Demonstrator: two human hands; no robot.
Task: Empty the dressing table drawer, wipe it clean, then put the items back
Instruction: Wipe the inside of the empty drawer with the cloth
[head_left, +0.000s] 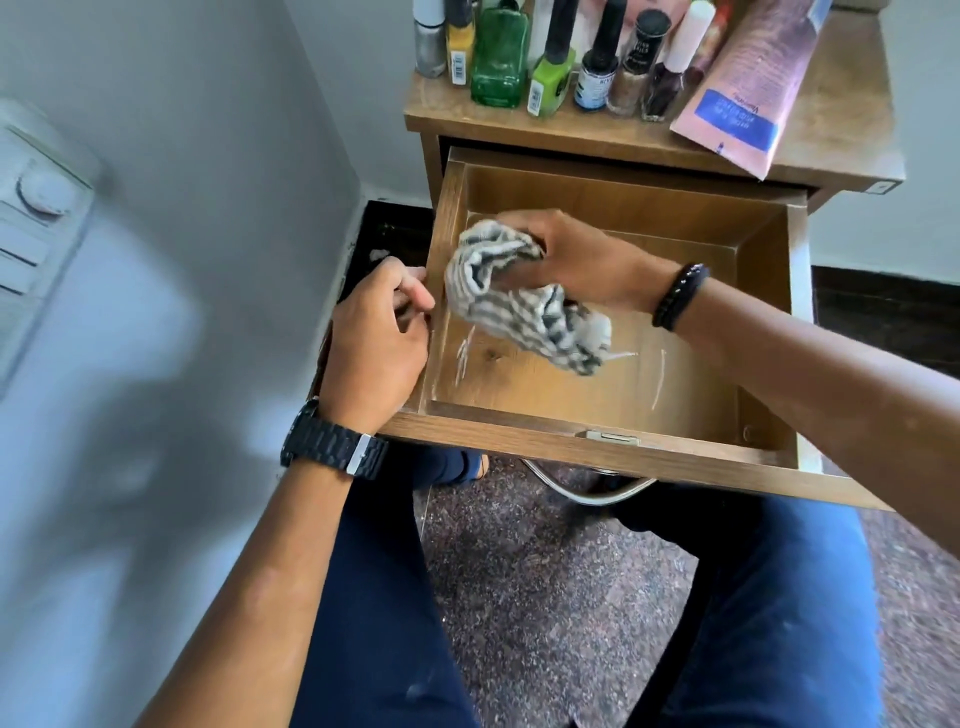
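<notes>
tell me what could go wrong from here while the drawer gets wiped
1. The pink tube overhangs the front edge of the table top, right above the open drawer; a nudge could drop it in.
2. The bottles stand packed in a row near that edge, so the right hand lifting the striped cloth might topple some.
3. The left hand grips the drawer's side wall; if the drawer slides in, its fingers could get pinched.

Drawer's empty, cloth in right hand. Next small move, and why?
Probably sweep the striped cloth toward the near floor of the drawer: white streaks show there, the right hand grips the cloth, and the left hand holds the drawer's side.
</notes>
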